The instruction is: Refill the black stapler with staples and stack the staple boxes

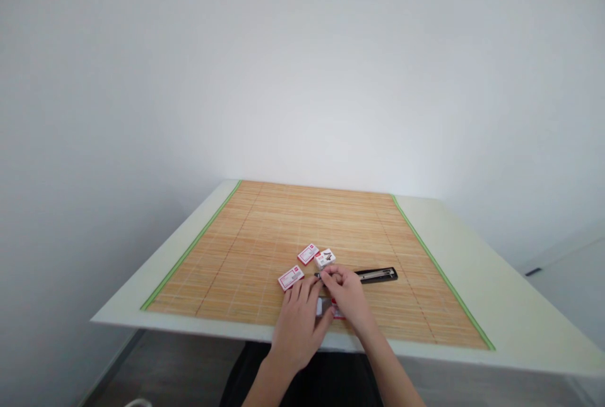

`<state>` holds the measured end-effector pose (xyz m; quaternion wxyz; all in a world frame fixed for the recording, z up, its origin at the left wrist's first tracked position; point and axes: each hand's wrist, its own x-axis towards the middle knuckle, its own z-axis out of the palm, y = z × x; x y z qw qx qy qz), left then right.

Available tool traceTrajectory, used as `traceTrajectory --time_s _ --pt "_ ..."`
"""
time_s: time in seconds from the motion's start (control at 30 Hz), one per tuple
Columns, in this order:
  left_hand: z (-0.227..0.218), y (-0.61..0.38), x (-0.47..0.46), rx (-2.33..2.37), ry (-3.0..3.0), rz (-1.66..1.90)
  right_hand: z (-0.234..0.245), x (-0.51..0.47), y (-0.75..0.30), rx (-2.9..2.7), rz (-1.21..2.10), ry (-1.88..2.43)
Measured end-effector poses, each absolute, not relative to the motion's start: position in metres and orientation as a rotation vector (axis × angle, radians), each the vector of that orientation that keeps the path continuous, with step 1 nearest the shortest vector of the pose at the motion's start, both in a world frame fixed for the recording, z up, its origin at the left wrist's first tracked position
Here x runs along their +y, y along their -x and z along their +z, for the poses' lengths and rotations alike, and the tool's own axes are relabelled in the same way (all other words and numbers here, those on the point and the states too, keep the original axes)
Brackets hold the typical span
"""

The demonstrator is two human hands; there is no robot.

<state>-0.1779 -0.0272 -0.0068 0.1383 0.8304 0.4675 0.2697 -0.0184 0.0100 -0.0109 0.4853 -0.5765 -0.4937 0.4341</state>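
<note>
A white wall (302, 79) is standing behind a pale table (472, 249), where a slatted mat (265, 224) is covering the middle. From my remote seat I'm seeing a red-edged item (337, 312) nearest, lying partly hidden among the hands. The left hand (299, 317) is resting palm down; I cannot tell whether its fingertips are pinning anything. The right hand (348, 295) is pinching, thumb to finger, at a small dark piece (318, 275), but I'm not making out what it is gripping. The stapler (380, 275), as I'm judging it, is lying to that hand's right. Beyond, a flat box (290, 278) is sitting just past the left fingers, with another flat box (308, 253) and a white carton (325, 258) lying farther off. I'm reading this step as fine fingertip work, calling next for a light, steady pinch.
</note>
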Motion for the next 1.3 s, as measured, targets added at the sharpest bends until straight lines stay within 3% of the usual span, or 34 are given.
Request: traceTrajectory --time_s 0.2,0.4,0.57,1.3 --pt "-0.005 0.184 -0.027 1.284 -2.278 0.847 0.011 0.003 0.014 -1.431 0.761 1.449" --pt "-0.002 0.197 -0.027 1.229 -2.235 0.792 0.029 -0.025 -0.001 -1.806 0.905 1.494" --pt "-0.004 0.199 -0.024 1.224 -2.220 0.762 0.030 -0.037 0.003 -2.018 0.759 1.655" --pt "-0.007 0.198 -0.024 1.231 -2.219 0.806 0.027 -0.044 -0.060 -2.015 0.743 1.772"
